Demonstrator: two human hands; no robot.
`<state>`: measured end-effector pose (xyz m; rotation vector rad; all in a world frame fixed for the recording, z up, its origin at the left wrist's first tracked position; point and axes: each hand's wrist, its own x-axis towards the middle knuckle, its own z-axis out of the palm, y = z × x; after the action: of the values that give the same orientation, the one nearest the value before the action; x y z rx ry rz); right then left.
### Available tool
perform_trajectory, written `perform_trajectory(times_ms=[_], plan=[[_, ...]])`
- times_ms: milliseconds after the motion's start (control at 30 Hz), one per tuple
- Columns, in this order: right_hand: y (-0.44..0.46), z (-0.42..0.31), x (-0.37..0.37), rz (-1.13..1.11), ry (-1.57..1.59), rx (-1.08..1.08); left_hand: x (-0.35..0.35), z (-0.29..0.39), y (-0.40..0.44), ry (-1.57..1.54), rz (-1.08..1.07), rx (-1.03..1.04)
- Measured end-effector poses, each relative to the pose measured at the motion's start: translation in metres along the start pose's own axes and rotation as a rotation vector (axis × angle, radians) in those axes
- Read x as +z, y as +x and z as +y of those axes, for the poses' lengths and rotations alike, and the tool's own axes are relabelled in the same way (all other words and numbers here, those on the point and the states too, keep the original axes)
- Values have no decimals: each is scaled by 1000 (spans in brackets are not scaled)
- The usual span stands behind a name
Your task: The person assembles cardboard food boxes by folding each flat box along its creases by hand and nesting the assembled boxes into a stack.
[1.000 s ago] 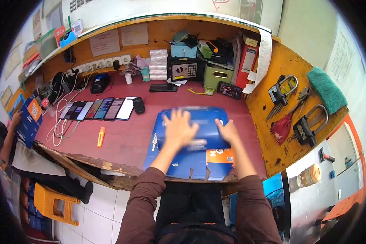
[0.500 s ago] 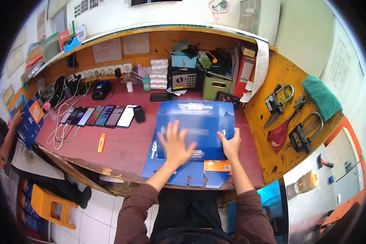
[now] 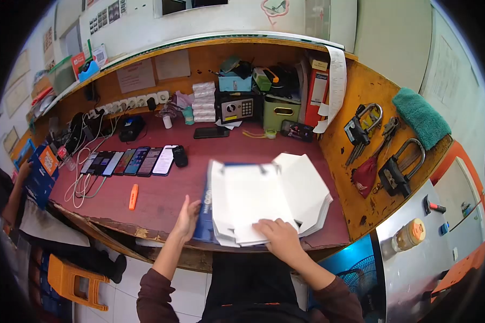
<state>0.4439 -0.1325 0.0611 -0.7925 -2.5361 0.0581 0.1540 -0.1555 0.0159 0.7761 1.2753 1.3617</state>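
In front of me a cardboard box blank lies with its plain white inside facing up, its far edge blurred by motion. More folded white panels spread out on its right. Blue printed cardboard shows underneath along the left side. My right hand grips the near flap of the blank, fingers bent over the top; its thumb is hidden. Beside the left edge of the blue cardboard, my left hand is open with fingers stretched and nothing in it.
Several phones lie in a row on the red desk, near an orange highlighter. A small safe stands at the back. Padlocks hang on the right panel. At far left, another person's hand touches a blue box.
The blue printed face gave way to the white inside of the cardboard. My left hand moved off it to the left edge, and my right hand came down to the near flap.
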Motion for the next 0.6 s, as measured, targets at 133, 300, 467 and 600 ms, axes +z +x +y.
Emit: perform_trajectory(times_ms=[133,300,467,600], plan=[[3,12,10,-13,-174,88,56,-1,-3,-152,-292,-192],[-3,38,-1,-195,13,70,96,-2,29,321,41,204],[-8,80,-57,287,-287,325,126,32,6,1397,137,757],[-32,95,-71,440,-287,611,159,7,9,1467,-545,813]])
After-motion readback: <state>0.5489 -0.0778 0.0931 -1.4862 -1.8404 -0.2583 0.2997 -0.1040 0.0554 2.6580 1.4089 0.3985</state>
